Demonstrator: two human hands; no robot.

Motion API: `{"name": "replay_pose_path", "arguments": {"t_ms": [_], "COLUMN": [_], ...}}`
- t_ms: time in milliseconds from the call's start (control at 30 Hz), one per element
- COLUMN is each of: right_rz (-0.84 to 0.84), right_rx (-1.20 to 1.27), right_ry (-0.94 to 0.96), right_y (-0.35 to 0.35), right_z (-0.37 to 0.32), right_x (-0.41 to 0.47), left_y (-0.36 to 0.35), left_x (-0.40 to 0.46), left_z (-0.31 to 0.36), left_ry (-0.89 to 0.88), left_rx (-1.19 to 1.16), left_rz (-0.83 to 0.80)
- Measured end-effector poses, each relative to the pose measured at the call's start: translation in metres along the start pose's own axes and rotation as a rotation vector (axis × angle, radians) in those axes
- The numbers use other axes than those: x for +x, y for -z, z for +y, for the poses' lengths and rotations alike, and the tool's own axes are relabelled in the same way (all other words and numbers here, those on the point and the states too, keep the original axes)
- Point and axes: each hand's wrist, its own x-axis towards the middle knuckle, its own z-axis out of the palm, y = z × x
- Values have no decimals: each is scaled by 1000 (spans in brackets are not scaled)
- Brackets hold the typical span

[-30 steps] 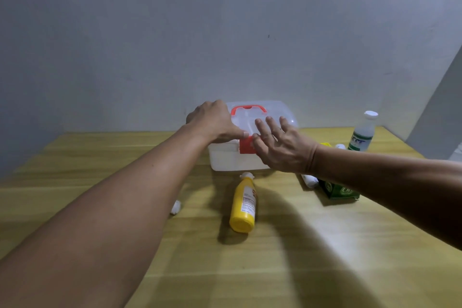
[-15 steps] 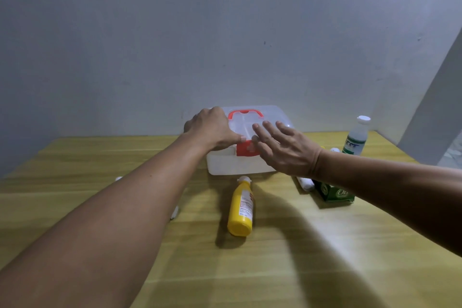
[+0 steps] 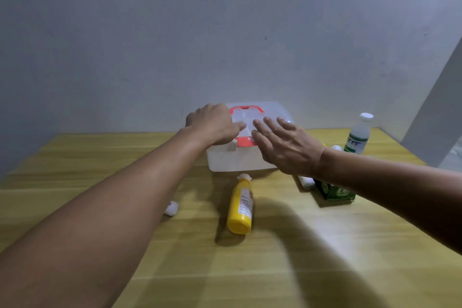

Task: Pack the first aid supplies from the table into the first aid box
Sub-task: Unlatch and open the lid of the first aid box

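Observation:
A translucent white first aid box (image 3: 232, 160) with a red handle (image 3: 246, 109) and a red front latch (image 3: 245, 141) stands at the back of the wooden table (image 3: 287, 257). My left hand (image 3: 215, 124) rests on the left part of the lid, fingers curled at the lid's front edge. My right hand (image 3: 285, 145) lies flat with fingers spread over the lid's right front and the latch. A yellow bottle (image 3: 240, 205) lies in front of the box. A clear bottle with a white cap (image 3: 358, 134) stands at the right.
A green carton (image 3: 333, 191) and a white roll (image 3: 307, 182) lie right of the box, partly under my right forearm. Another small white roll (image 3: 171, 208) lies by my left forearm. A grey wall stands close behind the table.
My right hand has shifted slightly up over the lid and latch with fingers straighter. The view has moved a little; the box stays closed and the supplies lie where they were.

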Motion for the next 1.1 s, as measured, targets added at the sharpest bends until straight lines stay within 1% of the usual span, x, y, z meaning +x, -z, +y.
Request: {"name": "replay_pose_path", "arguments": {"t_ms": [33,100,167,233,300,333,400,467,500,567,667,733,800,900,1000,1033,1100], "right_rz": [-36,-88,-99,-104,-122,-115,-74,-69,-76,-65,-20,-19,-52,-167,-250,-261,-319], "right_rx": [56,193,295,343,372,393,450,544,585,608,554,513,455,408,464,468,442], "right_ry": [-6,-46,-132,-245,-373,-437,-538,-613,-646,-684,-701,-718,-699,-641,-651,-688,-830], "right_y": [6,18,26,35,44,50,60,66,66,60,48,40,32,21,19,21,33], "right_z": [3,10,13,18,24,29,41,55,63,79,97,103,104,99,94,93,90], "right_x": [3,10,16,26,36,42,52,63,70,84,103,110,112,105,88,80,62], "left_y": [-2,-6,-7,-6,-12,-25,-49,-37,-26,-22,-36,-45,-50,-50,-46,-46,-44], "left_x": [1,1,-1,-3,2,13,27,9,-4,-12,-3,2,5,8,9,9,10], "left_z": [-4,-7,-8,-8,-13,-22,-36,-26,-17,-9,-11,-12,-12,-14,-13,-12,-9], "left_ry": [16,59,157,230,295,335,365,357,323,244,158,58,-3,-20,-32,-28,-9], "left_rx": [-130,-481,-803,-1048,-1260,-1340,-1373,-1313,-1243,-1017,-595,-352,-154,-22,39,44,33], "left_rz": [-14,-2,81,141,154,132,132,134,129,89,70,-10,-94,-165,-194,-194,-209]}}
